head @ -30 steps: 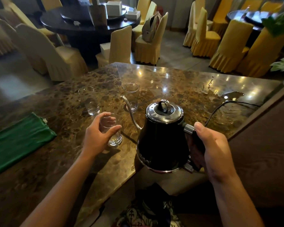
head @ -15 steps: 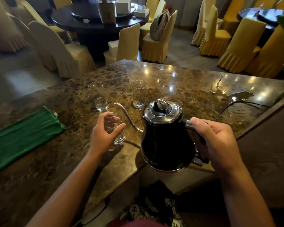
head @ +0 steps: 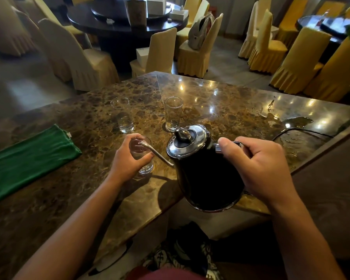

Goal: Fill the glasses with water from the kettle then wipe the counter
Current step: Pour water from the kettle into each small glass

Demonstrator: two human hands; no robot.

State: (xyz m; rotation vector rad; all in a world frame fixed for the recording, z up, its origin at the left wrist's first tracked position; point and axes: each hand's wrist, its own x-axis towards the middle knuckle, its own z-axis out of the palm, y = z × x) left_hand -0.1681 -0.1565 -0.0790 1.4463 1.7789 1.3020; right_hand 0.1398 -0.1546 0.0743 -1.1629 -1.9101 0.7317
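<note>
My right hand (head: 259, 168) grips the handle of a black kettle (head: 202, 178) with a chrome lid, tilted to the left above the counter edge. Its thin gooseneck spout reaches over the rim of a small clear glass (head: 141, 156), which my left hand (head: 127, 158) holds upright on the brown marble counter (head: 220, 102). Two more clear glasses stand farther back: a short one (head: 123, 116) on the left and a taller one (head: 173, 114) on the right. A folded green cloth (head: 28, 160) lies at the left of the counter.
A puddle of spilled water (head: 295, 122) and a black cable (head: 303, 132) lie on the counter's far right. Beyond the counter stand covered chairs (head: 160, 53) and dark round tables (head: 119, 23). A brown panel (head: 331, 188) borders the counter on the right.
The kettle has moved left and tipped, bringing its spout from beside the glass to over the glass's rim. My left hand has kept holding the near glass.
</note>
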